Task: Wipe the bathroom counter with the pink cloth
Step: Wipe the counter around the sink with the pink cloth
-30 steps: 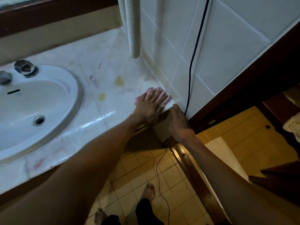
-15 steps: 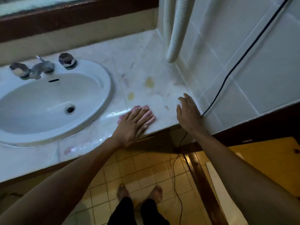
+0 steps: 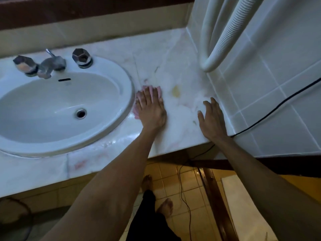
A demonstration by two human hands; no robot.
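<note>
The pale marble bathroom counter (image 3: 175, 70) runs from the sink to the tiled wall. My left hand (image 3: 151, 108) lies flat on the pink cloth (image 3: 155, 90), pressing it onto the counter right beside the sink's rim; only pink edges show past my fingers and at the left of my palm. My right hand (image 3: 212, 119) rests flat, fingers spread, on the counter's right end near the wall, holding nothing. A yellow stain (image 3: 175, 90) sits on the marble between my hands.
A white oval sink (image 3: 60, 108) with a chrome tap (image 3: 50, 64) and two knobs fills the left. White corrugated hoses (image 3: 218, 40) hang against the tiled wall at the right. A black cable (image 3: 278, 105) runs down the wall to the floor.
My left hand has slid the pink cloth left along the counter, from the right end to the sink's rim. My right hand came up from the counter's edge onto its top.
</note>
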